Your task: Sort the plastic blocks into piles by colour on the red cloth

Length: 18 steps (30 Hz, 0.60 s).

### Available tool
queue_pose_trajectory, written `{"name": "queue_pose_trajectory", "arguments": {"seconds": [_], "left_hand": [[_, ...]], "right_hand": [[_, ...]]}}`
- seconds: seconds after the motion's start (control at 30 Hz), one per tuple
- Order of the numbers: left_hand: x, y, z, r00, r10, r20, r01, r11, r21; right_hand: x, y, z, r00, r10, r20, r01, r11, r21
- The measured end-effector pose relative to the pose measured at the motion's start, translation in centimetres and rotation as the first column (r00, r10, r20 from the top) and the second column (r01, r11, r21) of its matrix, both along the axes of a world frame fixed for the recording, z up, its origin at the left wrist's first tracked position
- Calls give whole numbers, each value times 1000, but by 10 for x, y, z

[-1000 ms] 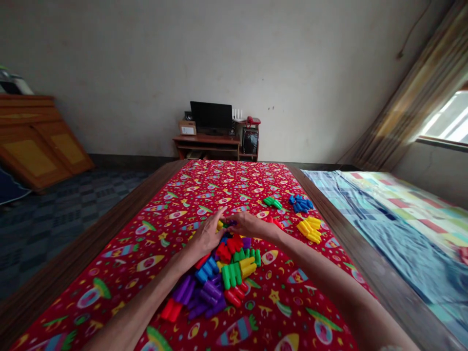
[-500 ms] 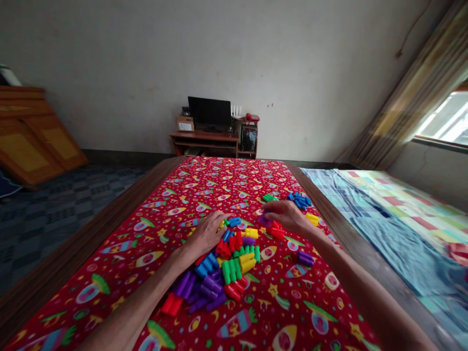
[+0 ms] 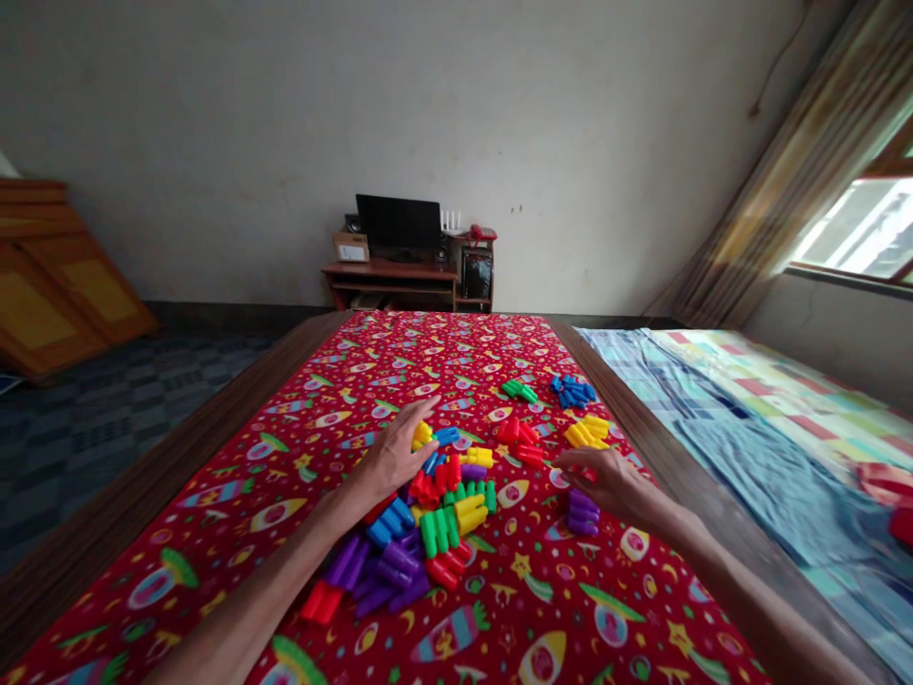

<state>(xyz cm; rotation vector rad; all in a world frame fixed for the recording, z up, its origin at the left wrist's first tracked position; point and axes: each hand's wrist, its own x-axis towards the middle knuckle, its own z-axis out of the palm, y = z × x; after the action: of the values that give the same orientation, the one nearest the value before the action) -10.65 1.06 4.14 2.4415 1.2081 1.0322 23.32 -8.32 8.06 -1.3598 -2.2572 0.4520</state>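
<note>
Left hand point(image 3: 391, 457) rests at the upper edge of a heap of interlocking plastic toy blocks point(image 3: 428, 514). Its fingers point(image 3: 420, 409) are spread and released, with nothing visibly held. A yellow block pair point(image 3: 422, 435) sits just beside them, with a blue block point(image 3: 447, 436) close by.

Right hand point(image 3: 603, 480) is out to the right of the heap, fingers point(image 3: 576, 459) extended and loose, nothing visibly grasped. Red blocks point(image 3: 519, 440) lie near the fingertips, a purple stack point(image 3: 583, 512) just below the hand.

The heap sits on a red rocket-print cloth point(image 3: 456, 376) covering a wooden-edged bench point(image 3: 178, 457). Farther up the cloth, in separate small groups: green blocks point(image 3: 519, 391), blue blocks point(image 3: 571, 391), yellow blocks point(image 3: 586, 434).

To the right, a bed with a checked quilt point(image 3: 770, 447). Beyond, against the wall, a low wooden desk point(image 3: 389, 274) carries a monitor point(image 3: 399, 221) and a red telephone point(image 3: 483, 232).
</note>
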Motion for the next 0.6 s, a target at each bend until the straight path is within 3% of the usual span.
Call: {"name": "queue_pose_trajectory", "arguments": {"seconds": [0.17,0.33,0.47,0.6], "left_hand": [[14,-15,3,998,-60,0,59,993,-103],[24,-24,-1,996,-35,81,50,983,-179],[26,-27,-5,990,-80,115,99,981,-165],[26,-29,-4,987,-143,69,150,982,-116]], "right_hand": [[-43,11,15,983,161,-88,-158,987,40],[-98,32,13,962,224,-156,-222,975,31],[-131,48,-2,979,168,-112,-171,985,-25],[-133,56,-11,984,82,-160,-86,996,-21]]}}
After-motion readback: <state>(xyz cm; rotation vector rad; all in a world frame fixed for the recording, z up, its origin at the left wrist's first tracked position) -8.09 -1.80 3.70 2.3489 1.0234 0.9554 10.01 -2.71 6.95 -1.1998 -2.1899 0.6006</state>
